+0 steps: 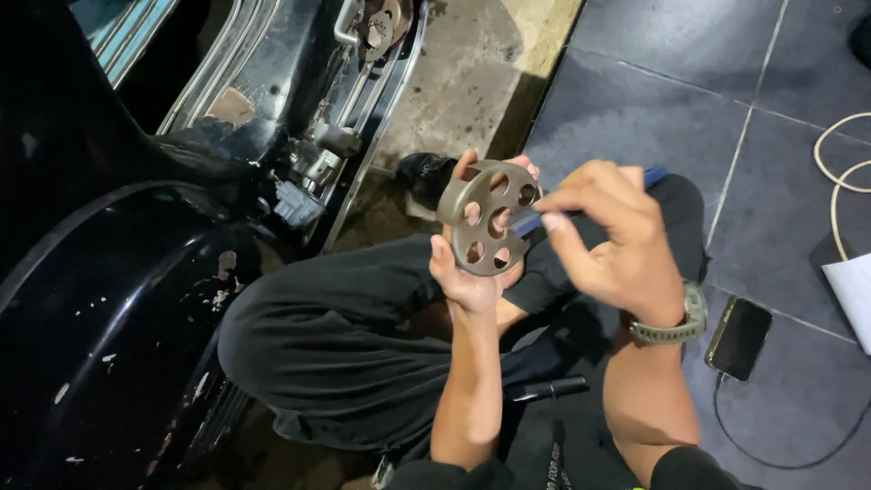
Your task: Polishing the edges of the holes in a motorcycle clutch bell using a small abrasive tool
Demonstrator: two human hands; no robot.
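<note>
Two hands are busy here, both ours, raised over our folded knees as we sit on the floor [635, 109] beside a black scooter [118, 299]. Our left hand [472, 272] holds a round metal disc [487, 218] with a ring of holes through it, fingers [522, 165] curled over its top edge and thumb braced low, so the disc stands nearly upright and faces us. Our right hand [617, 240] has its fingers pinched together on a slim blue tool [535, 218], whose tip meets the right edge of the disc.

We judge the step in hand to be working on the disc, cleaning, scraping or marking it at the rim or at one of the holes. The next move seems to call for a steady left grip, so the disc does not twist, and a light, controlled stroke of the tool along the metal.

Much stays uncertain. Most of the tool is covered by our right hand; only a short blue length shows on each side, so we cannot tell whether it is a pen, a brush or a small file. The back of the disc is out of sight, and so is the exact point of contact. The scooter is cut off at the left and top edges, and its open engine side is dark and cluttered. Near our right knee lie a phone [739, 338] on a cable [839, 159] and a sheet of paper [853, 290], partly cut off.
</note>
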